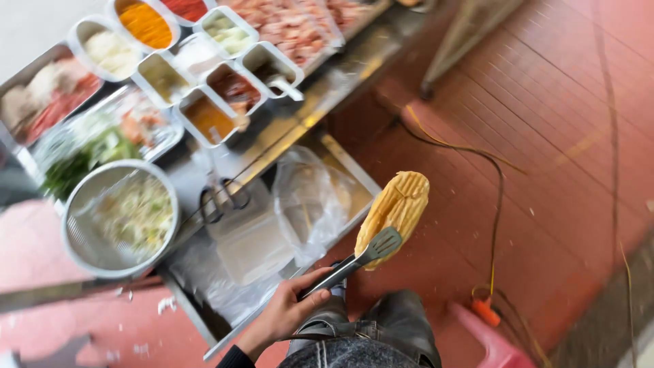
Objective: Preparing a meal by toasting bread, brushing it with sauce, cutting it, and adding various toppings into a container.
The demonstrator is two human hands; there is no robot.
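1. Dull grey metal tongs (360, 259) are gripped in the hand (286, 315), their finish brushed.
2. A ridged, golden, dry-looking crust is seen on the flatbread (395, 208) pinched at the tong tips.
3. Thin, glossy, crinkled clear plastic is shown by the bag (308, 201) just beyond the hand.
4. Shiny steel is seen on the bowl (80, 235) farther off from the hand.

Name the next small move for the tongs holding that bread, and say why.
Probably swing the tongs left, back over the counter. The one hand in view holds them so the bread hangs over the red floor, gripped only at its lower end.
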